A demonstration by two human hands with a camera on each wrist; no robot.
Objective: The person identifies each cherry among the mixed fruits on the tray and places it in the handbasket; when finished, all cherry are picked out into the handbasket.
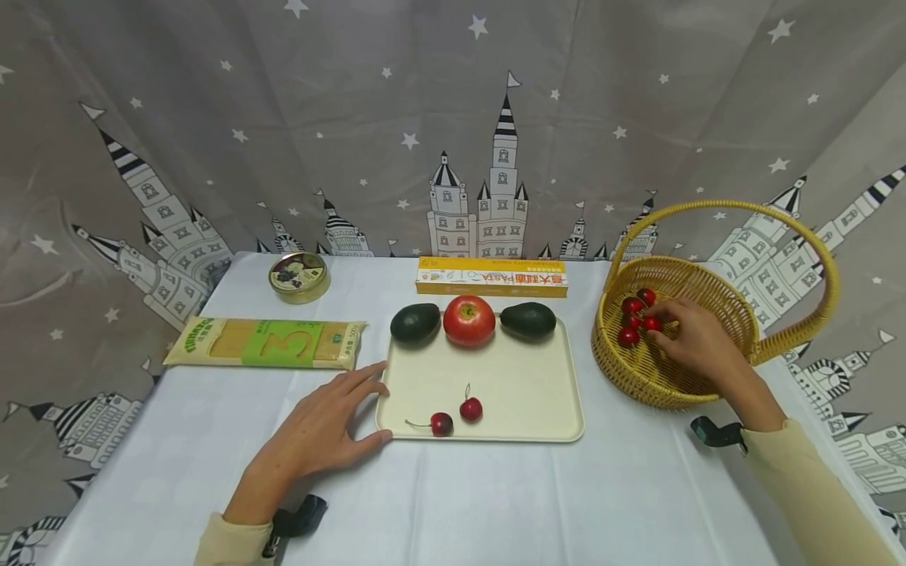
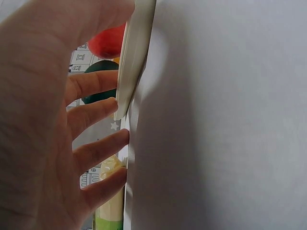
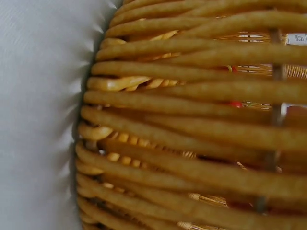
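Observation:
My left hand point(image 1: 322, 424) lies at the left edge of a cream tray point(image 1: 524, 393), fingers spread and fingertips at the rim; the left wrist view shows the tray's side close to the fingers point(image 2: 96, 115). On the tray are two cherries with stems, one cherry point(image 1: 442, 424) by the front rim and another cherry point(image 1: 470, 409) just behind it. My right hand point(image 1: 697, 338) reaches into a yellow wicker basket point(image 1: 637, 385) and pinches a red cherry point(image 1: 652, 323) between thumb and fingers. Several more cherries point(image 1: 627, 336) lie beside it. Basket weave point(image 3: 192, 100) hides this hand in the right wrist view.
At the tray's back sit two avocados point(image 1: 414, 323) with a tomato point(image 1: 469, 321) between them. Behind stands a yellow pasta box point(image 1: 491, 277). A spaghetti pack point(image 1: 272, 343) and a round tin point(image 1: 299, 277) lie to the left. The basket's tall handle point(image 1: 722, 204) arches over the right side.

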